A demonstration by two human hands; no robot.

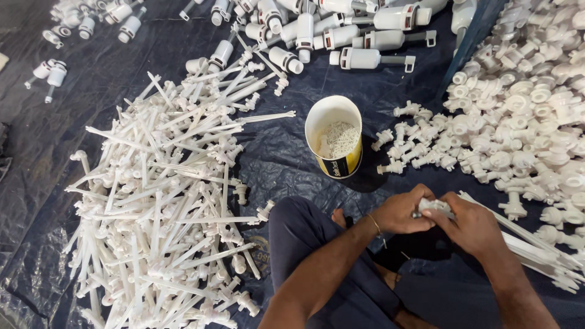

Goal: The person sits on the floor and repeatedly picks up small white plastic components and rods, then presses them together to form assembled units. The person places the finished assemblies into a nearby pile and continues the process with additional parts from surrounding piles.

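Both my hands meet low in the middle right of the view, over my lap. My left hand [401,211] and my right hand [472,226] are closed together on one small white plastic part [434,206]; only its top shows between the fingers. A thin bracelet circles my left wrist. Long white plastic rods [536,247] lie just under and to the right of my right hand. A round paper tub [334,135] holding small white pieces stands on the dark sheet just beyond my hands.
A big heap of long white rod parts [170,201] covers the left. A pile of short white fittings [518,116] fills the right. Several assembled white cylinders [365,36] lie at the top. Everything rests on a dark plastic sheet [286,152]. My knee in dark cloth [304,231] is at bottom centre.
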